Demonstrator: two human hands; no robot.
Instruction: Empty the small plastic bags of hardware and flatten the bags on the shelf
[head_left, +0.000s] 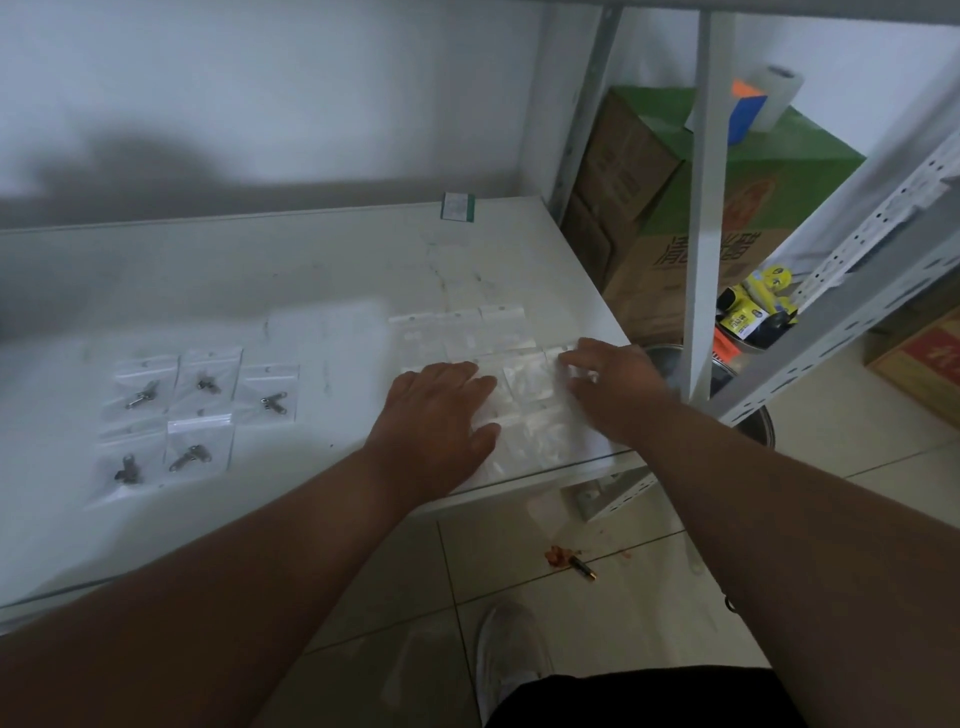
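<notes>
1. My L hand (441, 410) lies flat, fingers straight, pressing empty bags (524, 384) at shelf (311, 270) right end.
2. R hand (613, 384) fingers spread on same bags, gripping nothing.
3. Full bags (202, 410) w/ hardware lie well left.

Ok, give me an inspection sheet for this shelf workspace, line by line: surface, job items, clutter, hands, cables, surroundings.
Surface: white shelf, faintly scuffed toward the back.
Job's things: five filled bags of metal hardware lie at the left; flattened empty bags in rows at the right front corner.
Clutter: small green-edged packet at the shelf's back edge.
Hands: left hand presses flat on the empty bags; right hand rests with its fingertips on a bag near the right edge.
Cables: nothing seen.
Surroundings: cardboard boxes and a metal pot right of the shelf; reddish stain and a pen-like object on the tiled floor.
</notes>
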